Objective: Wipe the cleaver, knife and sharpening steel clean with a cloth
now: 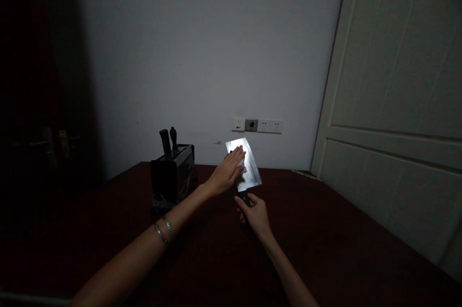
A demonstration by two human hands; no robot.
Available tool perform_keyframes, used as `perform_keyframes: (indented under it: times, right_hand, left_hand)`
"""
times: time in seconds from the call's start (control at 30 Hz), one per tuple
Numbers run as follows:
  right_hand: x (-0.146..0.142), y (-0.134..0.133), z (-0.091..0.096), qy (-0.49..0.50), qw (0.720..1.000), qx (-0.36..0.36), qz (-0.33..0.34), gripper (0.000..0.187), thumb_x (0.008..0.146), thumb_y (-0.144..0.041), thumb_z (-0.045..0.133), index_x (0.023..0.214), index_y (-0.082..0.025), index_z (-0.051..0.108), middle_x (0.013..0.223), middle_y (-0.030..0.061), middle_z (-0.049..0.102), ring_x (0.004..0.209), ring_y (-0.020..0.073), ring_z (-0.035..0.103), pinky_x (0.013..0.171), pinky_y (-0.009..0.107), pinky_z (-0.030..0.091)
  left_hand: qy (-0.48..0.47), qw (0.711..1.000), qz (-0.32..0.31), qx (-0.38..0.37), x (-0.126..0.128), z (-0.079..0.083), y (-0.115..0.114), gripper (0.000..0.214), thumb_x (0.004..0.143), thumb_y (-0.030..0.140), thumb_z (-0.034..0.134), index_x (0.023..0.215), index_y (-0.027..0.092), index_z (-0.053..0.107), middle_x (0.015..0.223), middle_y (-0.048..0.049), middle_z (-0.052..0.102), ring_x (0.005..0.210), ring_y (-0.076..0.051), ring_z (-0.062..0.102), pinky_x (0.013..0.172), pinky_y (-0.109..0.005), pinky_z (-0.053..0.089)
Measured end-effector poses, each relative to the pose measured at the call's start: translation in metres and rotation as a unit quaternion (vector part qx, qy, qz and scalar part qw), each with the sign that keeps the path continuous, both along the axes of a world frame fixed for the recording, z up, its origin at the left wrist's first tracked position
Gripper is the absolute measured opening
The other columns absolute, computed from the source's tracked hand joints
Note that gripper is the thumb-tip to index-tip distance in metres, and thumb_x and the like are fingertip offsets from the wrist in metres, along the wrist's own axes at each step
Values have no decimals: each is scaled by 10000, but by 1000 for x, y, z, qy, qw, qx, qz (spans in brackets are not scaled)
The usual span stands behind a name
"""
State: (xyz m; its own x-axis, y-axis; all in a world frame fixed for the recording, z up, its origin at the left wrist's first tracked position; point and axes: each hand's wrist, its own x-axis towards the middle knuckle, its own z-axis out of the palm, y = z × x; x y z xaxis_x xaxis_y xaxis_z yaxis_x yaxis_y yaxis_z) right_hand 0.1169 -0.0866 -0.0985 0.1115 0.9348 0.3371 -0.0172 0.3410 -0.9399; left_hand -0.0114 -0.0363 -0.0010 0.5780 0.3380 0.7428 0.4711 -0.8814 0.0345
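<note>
A cleaver (253, 178) is held up over the middle of the dark red table (325, 239), nearer its far edge, with the broad blade tilted upward and away and catching the light. The right hand (254, 213) is wrapped around the dark handle just below the blade. The left hand (225, 172) lies flat on the blade's face with its fingers straight and together; there is a pale patch under the fingertips, but I cannot tell what it is. Two thin bracelets (164, 230) sit on the left forearm. Just left of the hands, near the far edge, stands a black knife block (172, 177) with two dark handles (169, 139) sticking up from it. On the wall (180, 47) behind is a row of sockets (257, 125), and a pale door (397, 105) runs along the table's right side.
</note>
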Motion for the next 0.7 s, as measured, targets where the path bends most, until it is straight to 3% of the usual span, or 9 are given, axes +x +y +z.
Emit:
perform_keyframes:
  times: [0.1,0.2,0.43,0.57,0.7]
  right_hand:
    - [-1,1,-1,-1,1000,6,-2,353,638,-470,679,617,-156,520,422,-46,499,290,64,417,263,163,310]
    - [-2,1,0,12,1000,-5,3,351,625,-467,688,627,-151,537,409,-50,488,286,65,403,259,169,314]
    - [-4,-3,4,13,999,-28,12,368,593,-474,699,590,-149,526,398,-43,491,276,61,390,254,171,309]
    - [-3,-1,2,-7,1000,-14,7,337,627,-452,681,603,-147,539,406,-43,485,287,65,402,260,169,301]
    - [-2,1,-2,-6,1000,-8,6,330,629,-453,678,628,-144,562,408,-41,487,298,74,413,265,174,301]
  left_hand:
    - [145,988,19,44,2,-10,3,477,926,376,292,1365,188,279,1468,-88,156,1356,-180,42,1087,-408,164]
    - [207,976,34,60,0,-19,5,467,914,408,320,1341,218,335,1473,-76,136,1356,-204,15,1082,-422,147]
    - [188,982,35,-4,-8,-22,4,501,941,367,190,1410,195,147,1478,-61,119,1355,-181,-8,1087,-405,131]
    - [160,987,24,-3,-10,-23,3,687,899,455,308,1417,123,3,1475,-122,76,1354,-210,-11,1083,-403,160]
    - [199,980,6,9,-12,-21,4,659,891,446,333,1419,168,53,1477,-99,62,1353,-213,-15,1084,-416,146]
